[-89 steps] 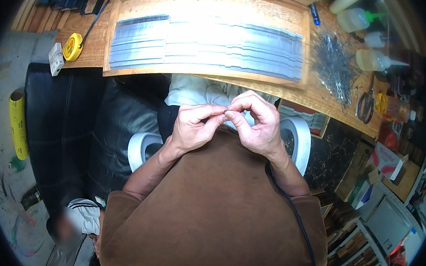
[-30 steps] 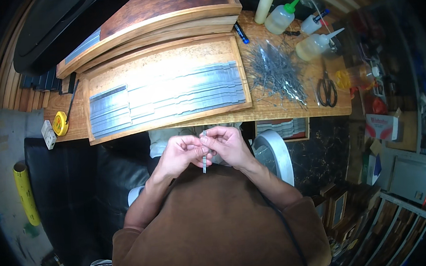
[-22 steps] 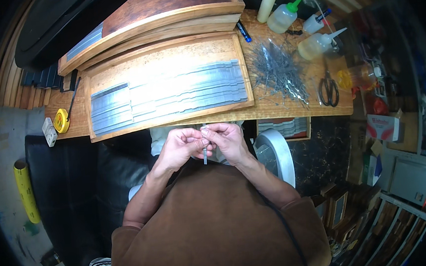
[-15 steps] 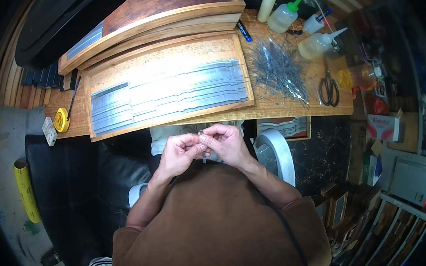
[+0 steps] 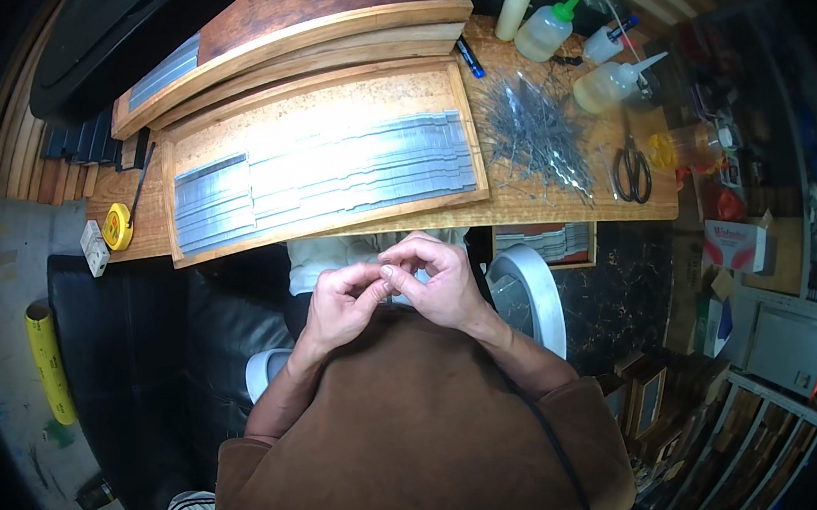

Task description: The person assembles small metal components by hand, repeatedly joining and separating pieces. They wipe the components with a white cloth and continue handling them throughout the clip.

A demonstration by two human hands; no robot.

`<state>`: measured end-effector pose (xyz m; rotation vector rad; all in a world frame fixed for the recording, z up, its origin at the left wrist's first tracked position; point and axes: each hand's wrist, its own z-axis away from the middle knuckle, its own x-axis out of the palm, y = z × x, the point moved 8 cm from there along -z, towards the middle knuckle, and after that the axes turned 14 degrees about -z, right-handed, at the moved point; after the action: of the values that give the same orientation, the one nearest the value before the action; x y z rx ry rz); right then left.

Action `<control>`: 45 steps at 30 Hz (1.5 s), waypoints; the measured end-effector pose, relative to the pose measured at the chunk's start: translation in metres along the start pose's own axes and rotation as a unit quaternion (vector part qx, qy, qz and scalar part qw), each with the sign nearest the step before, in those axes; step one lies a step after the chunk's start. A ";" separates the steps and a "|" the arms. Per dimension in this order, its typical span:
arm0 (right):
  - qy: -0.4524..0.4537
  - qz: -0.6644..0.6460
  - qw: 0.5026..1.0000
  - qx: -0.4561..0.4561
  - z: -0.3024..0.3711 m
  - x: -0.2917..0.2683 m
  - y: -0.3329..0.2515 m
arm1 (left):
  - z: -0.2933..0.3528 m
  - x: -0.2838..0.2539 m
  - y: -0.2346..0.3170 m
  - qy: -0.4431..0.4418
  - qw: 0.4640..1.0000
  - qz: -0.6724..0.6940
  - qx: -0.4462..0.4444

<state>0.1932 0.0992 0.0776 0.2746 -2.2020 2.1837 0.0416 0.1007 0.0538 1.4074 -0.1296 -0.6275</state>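
Just off the table's front edge, my left hand point(image 5: 344, 302) and my right hand point(image 5: 437, 279) meet in front of my chest, fingertips pinched together. Between them is a thin grey strip, now almost wholly covered by the fingers. Beyond the hands, a shallow wooden tray point(image 5: 331, 229) lies on the table. Rows of thin grey metal strips point(image 5: 365, 168) fill its near half, overlapping closely. To the right of the tray is a loose heap of fine metal pieces point(image 5: 538, 137).
Stacked wooden trays point(image 5: 336, 37) stand behind. Black scissors point(image 5: 631, 173), squeeze bottles point(image 5: 545, 32) and a blue marker point(image 5: 471, 59) lie to the right; a yellow tape measure point(image 5: 118, 228) sits left. A dark lamp-like shape point(image 5: 129, 47) overhangs the upper left. Chair armrests point(image 5: 530, 294) flank me.
Both hands stay together in nearly the same place. My fingers have shifted and closed over the thin grey strip, whose ends showed above and below them earlier.
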 end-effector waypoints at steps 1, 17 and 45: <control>0.004 0.011 1.000 -0.018 -0.001 0.000 -0.006 | 0.000 -0.003 0.009 0.018 0.999 -0.038 0.022; -0.030 0.047 0.997 -0.043 -0.007 0.006 -0.030 | 0.006 -0.004 0.006 0.076 0.994 -0.040 0.070; -0.059 0.057 0.992 -0.100 -0.008 0.018 -0.040 | 0.011 -0.019 0.024 0.152 0.969 -0.093 0.172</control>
<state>0.1801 0.1051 0.1196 0.2844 -2.5379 2.0247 0.0289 0.1005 0.0833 1.8517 0.1477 -0.5511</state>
